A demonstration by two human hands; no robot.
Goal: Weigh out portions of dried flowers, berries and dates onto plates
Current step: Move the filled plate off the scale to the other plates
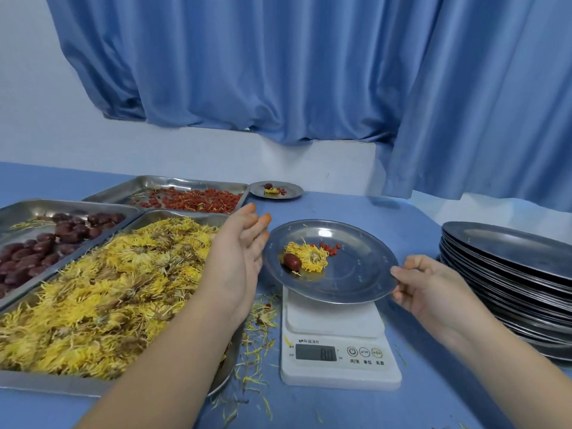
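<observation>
A steel plate (356, 274) sits over the white scale (337, 345), tilted a little, holding one dark red date (292, 261), a yellow dried flower (309, 255) and a few red berries (329, 248). My right hand (433, 286) pinches the plate's right rim. My left hand (240, 252) is at the plate's left edge with straight fingers; I cannot tell whether it touches. The scale's display reads 8.0. To the left lie trays of yellow flowers (102, 292), dates (46, 243) and berries (198, 198).
A tall stack of steel plates (507, 274) stands at the right. A filled plate (276, 190) rests at the back by the berry tray. Loose petals litter the blue table (356, 407) near the scale. A blue curtain hangs behind.
</observation>
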